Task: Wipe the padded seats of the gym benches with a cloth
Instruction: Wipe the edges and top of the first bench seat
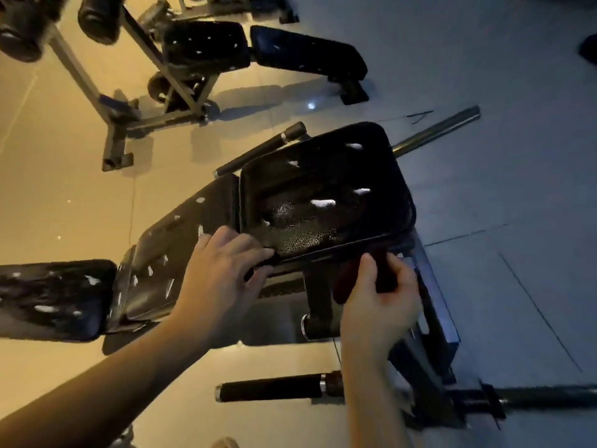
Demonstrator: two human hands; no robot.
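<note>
A: Position of the seat?
B: Black seat pad at centre frame, tilted, pebbled surface with white torn patches. It belongs to the near bench. Its backrest pad runs off to the left, also scuffed white, with a further pad beyond that at the frame edge.

A: Left hand?
B: Left hand is at the pad's near-left corner. Fingers are curled onto the edge, one lying on top and the others below the rim. It grips the seat pad there.

A: Right hand?
B: Right hand is at the near edge of the same pad, further right. Thumb and fingers are closed round a dark red cloth, bunched in the grip. The cloth sits against the underside of the pad's front edge, just above the bench post. Low light, so I cannot tell how the cloth is folded.

A: Surroundings?
B: Foam-grip handle lies low in frame, near the right forearm. A chrome tube sticks out behind the seat. A second bench stands well apart at the top. The tiled floor is lit amber on the left and blue-grey on the right.
</note>
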